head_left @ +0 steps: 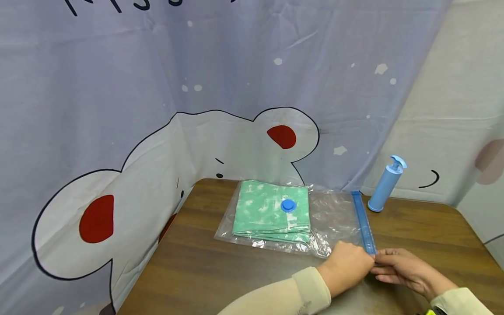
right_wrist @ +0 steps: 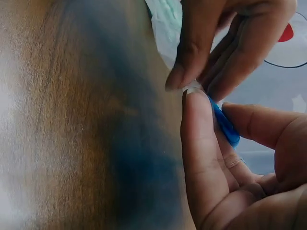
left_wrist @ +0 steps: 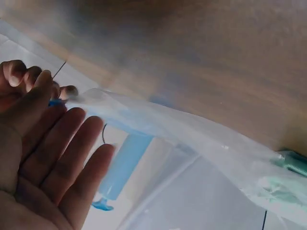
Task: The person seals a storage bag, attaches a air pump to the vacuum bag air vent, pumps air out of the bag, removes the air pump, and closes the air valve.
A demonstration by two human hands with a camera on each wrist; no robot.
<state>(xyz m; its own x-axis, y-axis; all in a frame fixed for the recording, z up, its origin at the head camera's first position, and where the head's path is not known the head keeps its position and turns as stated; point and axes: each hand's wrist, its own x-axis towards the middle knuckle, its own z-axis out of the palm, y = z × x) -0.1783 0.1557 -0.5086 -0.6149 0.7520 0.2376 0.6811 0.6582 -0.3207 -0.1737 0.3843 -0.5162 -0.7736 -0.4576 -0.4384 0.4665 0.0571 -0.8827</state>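
A clear vacuum storage bag (head_left: 334, 216) lies on the table with a folded green-and-white cloth (head_left: 267, 210) inside it. A round blue valve (head_left: 288, 205) sits over the cloth, and a blue zip strip (head_left: 364, 223) runs along the bag's right end. At the near corner of that strip, my left hand (head_left: 347, 267) pinches the bag's edge between thumb and forefinger, its other fingers loosely bent in the left wrist view. Right beside it, my right hand (head_left: 405, 269) pinches a small blue zip slider (right_wrist: 225, 125) between thumb and fingers. The two hands' fingertips meet there.
Behind the strip, a light blue hand pump (head_left: 385, 186) stands upright on the brown wooden table (head_left: 189, 267). A printed cloth curtain (head_left: 236, 65) hangs along the table's back and left edges. A thin dark cord (head_left: 494, 239) shows at far right.
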